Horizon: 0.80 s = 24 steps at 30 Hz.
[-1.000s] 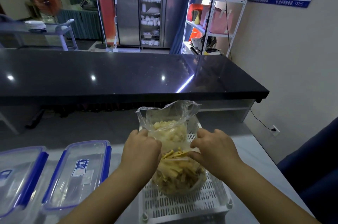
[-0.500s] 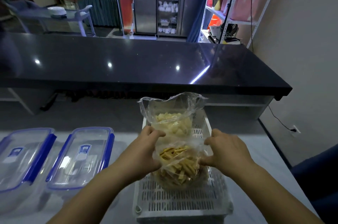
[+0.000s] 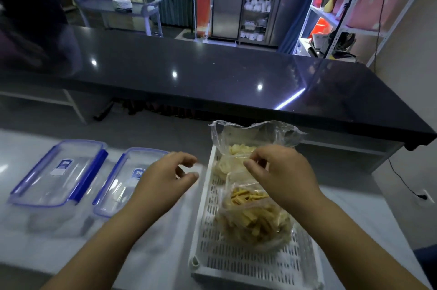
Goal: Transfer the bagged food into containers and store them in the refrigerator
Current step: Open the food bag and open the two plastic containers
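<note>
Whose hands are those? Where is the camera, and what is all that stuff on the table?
Those are a person's two bare hands; there is no machine here. The camera sits on the person's head and looks down, so you see what they see.

On the white table stands a white basket full of little holes. Two clear bags lie in it: the near bag holds yellow food sticks, and the far bag holds pale pieces.

To the left are two clear boxes with blue clips and their lids on: the left box and the right box.

The left hand hovers by the right box with its fingers loosely bent, holding nothing. The right hand curls its fingers at the bags' plastic. The picture is too blurry to tell whether it pinches it.
</note>
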Motion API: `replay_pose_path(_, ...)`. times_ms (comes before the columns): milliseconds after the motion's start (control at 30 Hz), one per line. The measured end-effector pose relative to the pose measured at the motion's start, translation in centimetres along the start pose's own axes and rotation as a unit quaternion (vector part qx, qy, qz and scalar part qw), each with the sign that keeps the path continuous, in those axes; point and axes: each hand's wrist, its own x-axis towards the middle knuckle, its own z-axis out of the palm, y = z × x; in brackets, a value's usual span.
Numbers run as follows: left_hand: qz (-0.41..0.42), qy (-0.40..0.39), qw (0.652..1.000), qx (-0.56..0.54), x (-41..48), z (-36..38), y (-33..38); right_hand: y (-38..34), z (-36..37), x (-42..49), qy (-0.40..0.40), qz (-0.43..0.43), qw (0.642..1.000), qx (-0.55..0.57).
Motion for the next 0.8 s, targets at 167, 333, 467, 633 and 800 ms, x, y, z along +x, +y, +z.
replay_pose_path(167,-0.086,0.053,0.994,0.031,-0.1,-4.0,-6.1,-5.5,3.3,1.6,-0.008,-0.019,1.0,0.022)
replay_pose_path(333,-0.12,0.052,0.981,0.14,-1.1,-7.2,-13.2,-10.6,9.2,2.8,-0.037,0.014,0.998,0.044)
replay_pose_path(467,-0.07,0.016,0.963,0.262,-0.3,-9.1,-17.1,-13.1,15.5,3.8,-0.062,0.097,0.992,0.059)
replay_pose_path(633,-0.038,-0.059,0.966,0.249,1.0,-8.8,-20.1,-13.9,22.0,3.3,-0.08,0.248,0.96,0.102)
replay_pose_path(800,-0.028,-0.078,0.965,0.25,1.1,-8.6,-21.7,-14.8,24.1,2.7,-0.064,0.316,0.933,0.163)
